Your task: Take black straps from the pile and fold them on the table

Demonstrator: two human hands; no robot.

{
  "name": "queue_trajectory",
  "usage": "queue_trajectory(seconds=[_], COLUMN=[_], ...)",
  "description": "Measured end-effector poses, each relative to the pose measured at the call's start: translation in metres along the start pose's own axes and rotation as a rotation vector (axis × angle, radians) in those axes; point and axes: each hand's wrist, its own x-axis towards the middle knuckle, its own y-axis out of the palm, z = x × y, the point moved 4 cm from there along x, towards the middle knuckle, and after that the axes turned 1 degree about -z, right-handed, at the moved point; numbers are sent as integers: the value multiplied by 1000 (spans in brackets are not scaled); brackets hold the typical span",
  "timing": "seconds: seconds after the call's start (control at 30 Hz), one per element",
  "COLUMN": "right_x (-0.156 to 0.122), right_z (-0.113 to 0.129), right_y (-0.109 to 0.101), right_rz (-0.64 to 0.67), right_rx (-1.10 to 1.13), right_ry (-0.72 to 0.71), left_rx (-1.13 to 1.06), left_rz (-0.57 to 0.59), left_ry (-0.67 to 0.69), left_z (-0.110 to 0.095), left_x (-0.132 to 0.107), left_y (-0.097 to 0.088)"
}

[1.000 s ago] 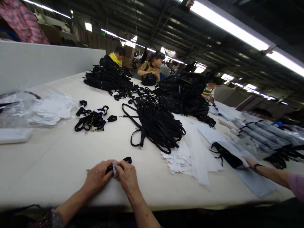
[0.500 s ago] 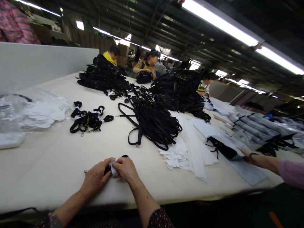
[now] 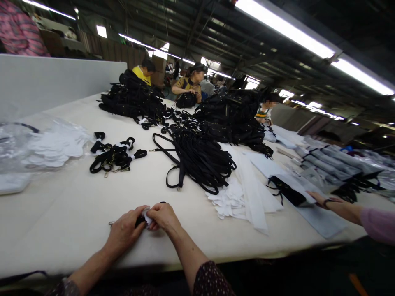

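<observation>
My left hand (image 3: 125,231) and my right hand (image 3: 165,218) meet near the front edge of the cream table (image 3: 77,205). Both are closed in a pinch on a folded black strap (image 3: 141,220) with a small white paper piece (image 3: 147,217) wrapped around it. A metal clasp end (image 3: 110,223) of the strap sticks out to the left of my left hand. The strap's far loop shows just behind my right hand's fingers.
A small bundle of wrapped straps (image 3: 115,158) lies beyond my hands, a big pile of loose black straps (image 3: 197,158) to its right, white paper pieces (image 3: 230,201) beside that. A plastic bag of white pieces (image 3: 52,144) sits left. A co-worker's hand (image 3: 322,199) rests at right; black bags (image 3: 234,119) and seated people are farther back.
My hands have stayed together on the strap, with my fingers shifting slightly on the white piece. The view has drifted a little. The co-worker's hand at right has shifted slightly.
</observation>
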Motion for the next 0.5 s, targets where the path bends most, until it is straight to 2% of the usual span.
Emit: queue_trajectory(seconds=[0.27, 0.5], right_x=[-2, -9], right_z=[-3, 5], right_y=[1, 5], right_rz=[-51, -150], right_rx=[113, 117], right_ry=[-34, -185], left_rx=[7, -9], left_rz=[-1, 4], left_ry=[15, 33], left_z=[2, -5], left_x=[0, 1], left_y=[1, -3])
